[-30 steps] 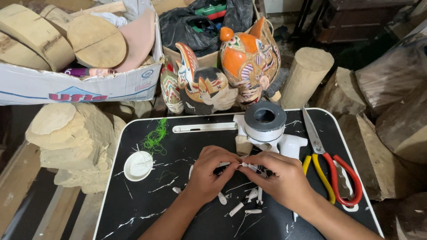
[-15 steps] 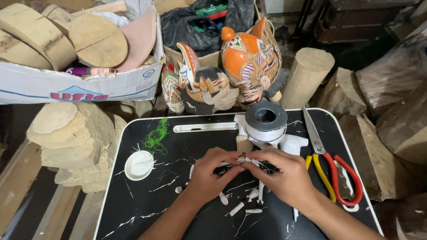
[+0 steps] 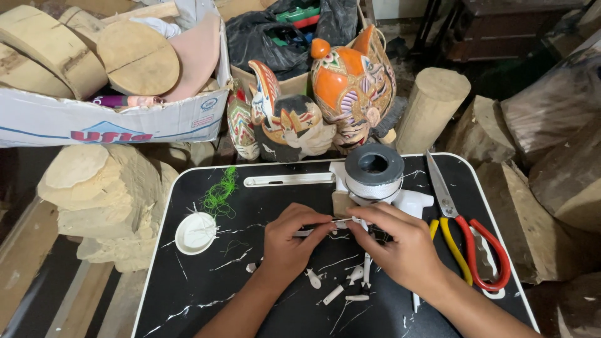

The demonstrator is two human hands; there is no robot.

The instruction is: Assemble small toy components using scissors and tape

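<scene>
My left hand and my right hand meet over the middle of a black marbled tray table. Both pinch the same thin white stick, held level between the fingertips, left hand at its left end, right hand at its right end. Several short white stick pieces lie on the table just below the hands. A white spool with a dark top stands right behind my right hand.
Red-handled scissors and yellow-handled pliers lie at the right. A white round lid, green thread and a white strip lie at the left. Painted wooden figures, log chunks and a cardboard box surround the table.
The hands stay over the same spot; the fingers have shifted slightly along the white stick, which is now held more level between them.
</scene>
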